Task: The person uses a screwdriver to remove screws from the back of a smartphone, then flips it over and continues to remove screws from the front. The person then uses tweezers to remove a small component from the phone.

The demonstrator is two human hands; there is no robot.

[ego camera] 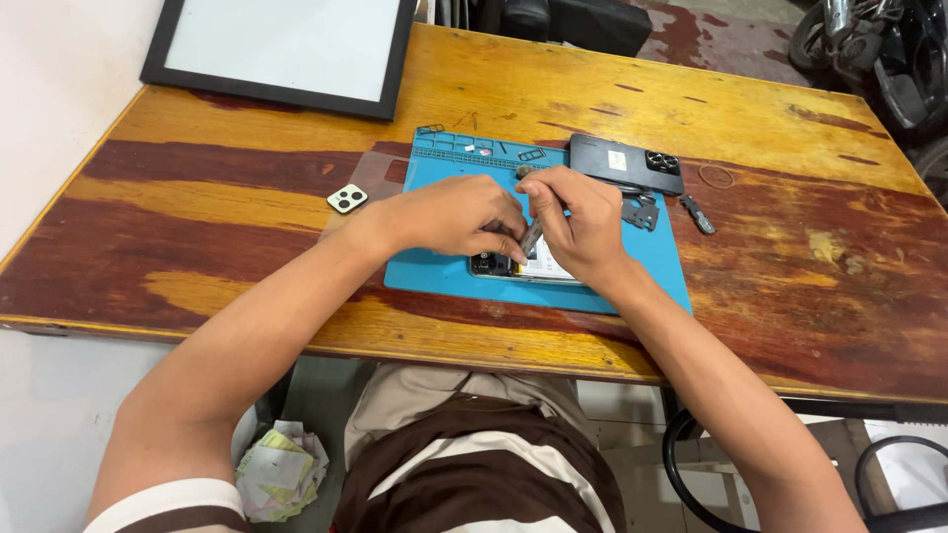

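Note:
An opened smartphone (520, 266) lies on a blue repair mat (434, 271), its insides showing between my hands. My left hand (456, 215) rests on the phone's left end, fingers curled down onto it. My right hand (581, 222) grips a thin metal tool (531, 237), a screwdriver or tweezers, with its tip pointed down into the phone. The phone's dark back cover (625, 163) with its camera cutout lies at the mat's far right corner.
Small dark phone parts (642, 213) and another piece (697, 214) lie right of my hands. A pale camera-lens piece (347, 198) sits left of the mat. A black-framed board (281, 49) leans at the far left. A rubber ring (716, 177) lies on the wooden table (810, 247).

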